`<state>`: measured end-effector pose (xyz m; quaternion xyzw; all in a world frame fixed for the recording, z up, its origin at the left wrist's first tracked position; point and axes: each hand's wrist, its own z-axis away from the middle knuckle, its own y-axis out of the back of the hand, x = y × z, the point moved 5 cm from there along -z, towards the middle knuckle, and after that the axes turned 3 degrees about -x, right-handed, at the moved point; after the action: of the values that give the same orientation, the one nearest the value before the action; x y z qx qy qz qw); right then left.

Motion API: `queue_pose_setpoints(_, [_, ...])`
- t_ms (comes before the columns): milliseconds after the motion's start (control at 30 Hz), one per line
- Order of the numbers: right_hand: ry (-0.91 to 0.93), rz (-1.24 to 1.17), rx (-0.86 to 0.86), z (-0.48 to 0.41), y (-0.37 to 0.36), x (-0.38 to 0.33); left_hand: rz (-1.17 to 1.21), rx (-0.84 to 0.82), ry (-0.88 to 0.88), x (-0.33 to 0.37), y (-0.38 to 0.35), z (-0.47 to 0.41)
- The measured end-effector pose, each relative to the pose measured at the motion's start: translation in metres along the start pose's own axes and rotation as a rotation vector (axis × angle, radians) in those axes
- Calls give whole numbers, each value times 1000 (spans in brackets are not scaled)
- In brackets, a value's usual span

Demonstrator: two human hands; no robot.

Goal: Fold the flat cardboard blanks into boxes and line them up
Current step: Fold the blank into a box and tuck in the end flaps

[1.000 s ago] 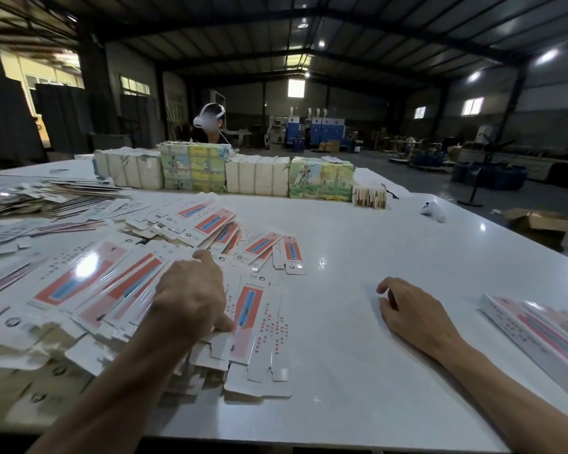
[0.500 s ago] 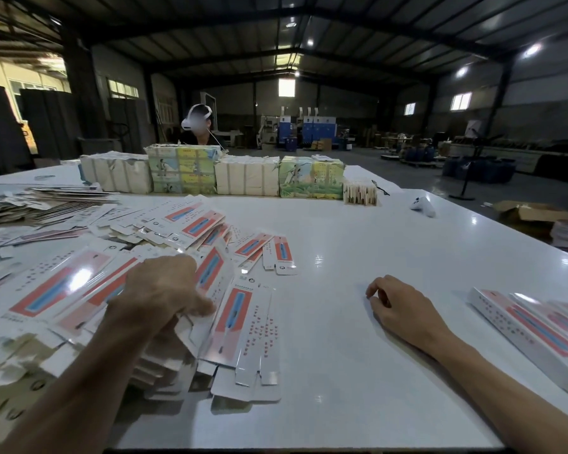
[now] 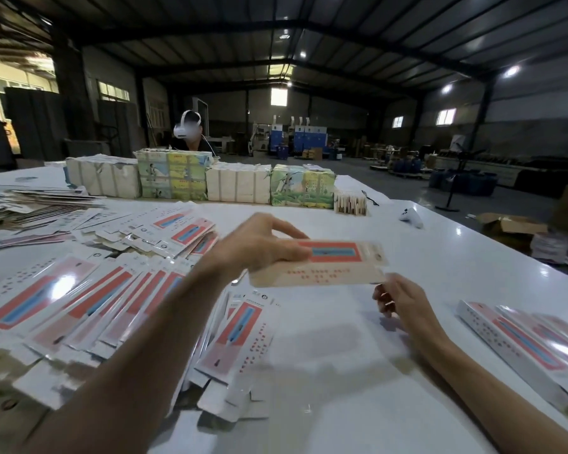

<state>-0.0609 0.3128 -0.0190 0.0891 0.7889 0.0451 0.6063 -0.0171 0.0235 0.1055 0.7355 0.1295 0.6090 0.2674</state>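
Pile of glossy flat blanks (image 3: 89, 299) left of the held blank (image 3: 335, 267), fanned over white table (image 3: 341, 404). Left hand (image 3: 259, 247) pinching held blank's left end, now lifted clear of pile. Red panel, blue stripe; red print too blurred to read. Right hand (image 3: 404, 299) just right of held blank, raised off table, fingers loosely curled, gripping nothing. Folded boxes (image 3: 522, 348) farther right.

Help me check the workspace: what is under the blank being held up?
Bare white table carrying the shadow of the blank; the right hand is below its right corner. The left hand pinches it; any finger beneath the card is hidden.
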Motion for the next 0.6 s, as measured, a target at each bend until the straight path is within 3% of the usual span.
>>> queue_pose_setpoints(67, [-123, -171, 106, 4, 9, 2, -35, -116, 49, -18, -25, -16])
queue_pose_setpoints(133, [-192, -193, 160, 8, 13, 5, -93, -228, 121, -38, -50, -25])
queue_pose_setpoints(267, [-167, -145, 37, 8, 9, 1, 50, -330, 194, -69, -82, -31])
queue_pose_setpoints(467, [-39, -79, -180, 14, -1, -12, 162, 67, 118, -87, -63, -38])
queue_pose_setpoints(533, [-40, -119, -197, 16, -5, -13, 413, 184, 116, -91, -58, -39])
queue_pose_setpoints(600, [-34, -156, -96, 16, -1, -13, 822, 288, 151, -95, -58, -39])
